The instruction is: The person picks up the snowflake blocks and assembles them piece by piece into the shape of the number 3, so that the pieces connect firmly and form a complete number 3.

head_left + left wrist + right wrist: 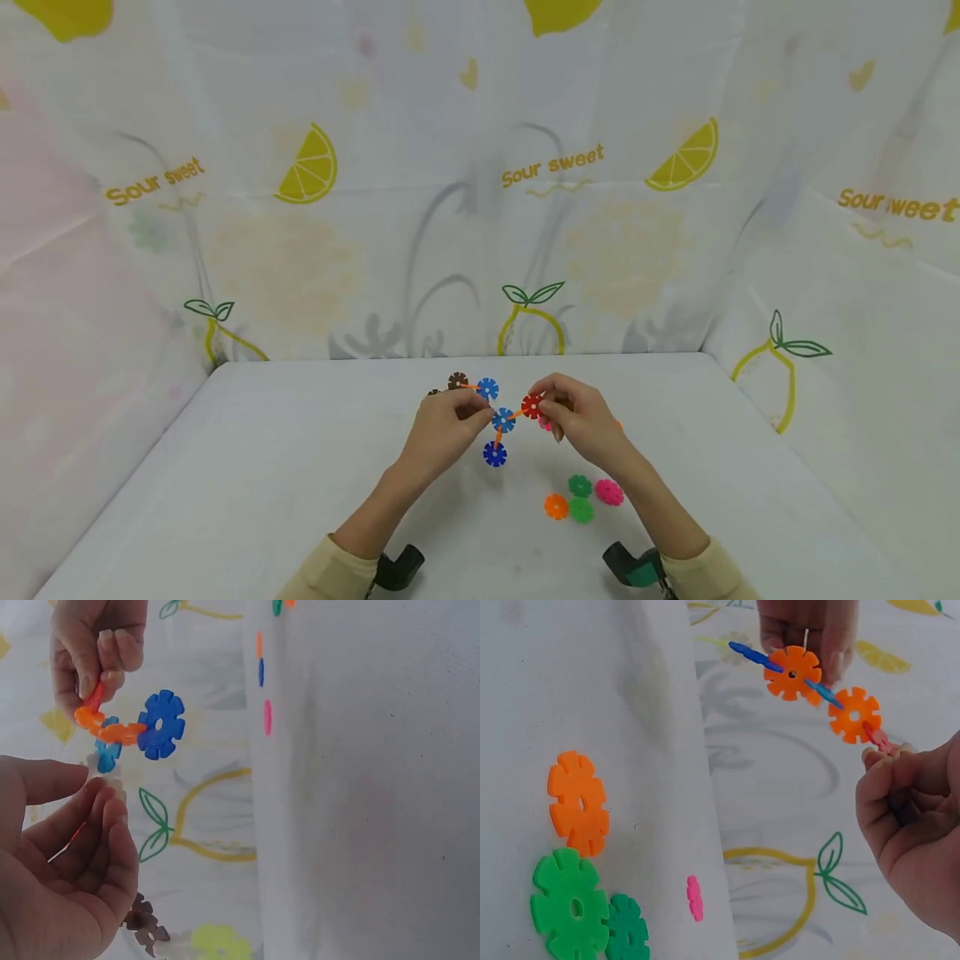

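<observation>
A chain of notched snowflake discs is held up between both hands above the table. My left hand (447, 427) pinches a whitish disc (94, 762) between thumb and fingertips. My right hand (587, 417) pinches a red disc (532, 406) at the other end. Between them sit a light blue disc (503, 420) and orange discs (855, 715), slotted edge to edge. A dark blue disc (495, 454) hangs off below. Beyond the left hand, a brown disc (458, 382) and another blue disc (487, 389) show; a yellow disc (221, 943) appears in the left wrist view.
Loose discs lie on the white table (262, 483) near the right forearm: dark green (580, 485), light green (581, 510), orange (556, 507) and pink (609, 492). More are partly hidden behind the right hand. A lemon-printed curtain (450, 250) stands behind the table.
</observation>
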### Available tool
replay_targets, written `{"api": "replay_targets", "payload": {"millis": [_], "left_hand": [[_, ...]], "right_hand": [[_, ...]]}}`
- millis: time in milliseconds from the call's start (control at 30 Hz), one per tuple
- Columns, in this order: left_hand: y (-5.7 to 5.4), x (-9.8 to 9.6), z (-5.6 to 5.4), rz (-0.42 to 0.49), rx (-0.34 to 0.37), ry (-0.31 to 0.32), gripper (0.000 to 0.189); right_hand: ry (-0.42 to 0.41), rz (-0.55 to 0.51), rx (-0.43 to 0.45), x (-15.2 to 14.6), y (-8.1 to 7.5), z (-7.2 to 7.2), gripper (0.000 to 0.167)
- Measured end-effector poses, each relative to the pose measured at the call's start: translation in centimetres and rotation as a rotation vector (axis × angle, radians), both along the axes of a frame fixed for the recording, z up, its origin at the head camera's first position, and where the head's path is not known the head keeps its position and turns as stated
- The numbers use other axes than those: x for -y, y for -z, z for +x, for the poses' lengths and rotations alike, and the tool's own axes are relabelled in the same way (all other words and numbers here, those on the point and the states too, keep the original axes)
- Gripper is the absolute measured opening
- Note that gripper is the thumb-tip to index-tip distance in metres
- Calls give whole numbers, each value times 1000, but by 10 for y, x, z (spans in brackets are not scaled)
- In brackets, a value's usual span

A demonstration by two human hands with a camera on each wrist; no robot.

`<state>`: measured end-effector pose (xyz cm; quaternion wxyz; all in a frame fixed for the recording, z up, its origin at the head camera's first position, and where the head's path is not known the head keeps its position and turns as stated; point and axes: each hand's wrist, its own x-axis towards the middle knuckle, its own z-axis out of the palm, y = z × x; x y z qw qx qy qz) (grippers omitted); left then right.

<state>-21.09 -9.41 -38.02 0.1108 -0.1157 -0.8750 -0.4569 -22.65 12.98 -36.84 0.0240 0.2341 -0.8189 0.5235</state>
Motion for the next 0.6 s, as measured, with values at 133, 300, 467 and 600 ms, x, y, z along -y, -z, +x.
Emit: {"api": "replay_targets", "payload": {"millis": [133,300,467,600], "left_hand": [[-4,1,1,59,-108,-18,5],[-10,2,2,118,-253,-1,5],[-11,2,3,109,-276,-6,5],[-13,1,4,97,-285,14,5]], "right_hand": [[4,-5,10,1,4,-2,12],[9,-39,56,2,4,-3,8],[-8,-90,105,2,3,-4,12],[-19,-109,129,2,4,-3,12]]}}
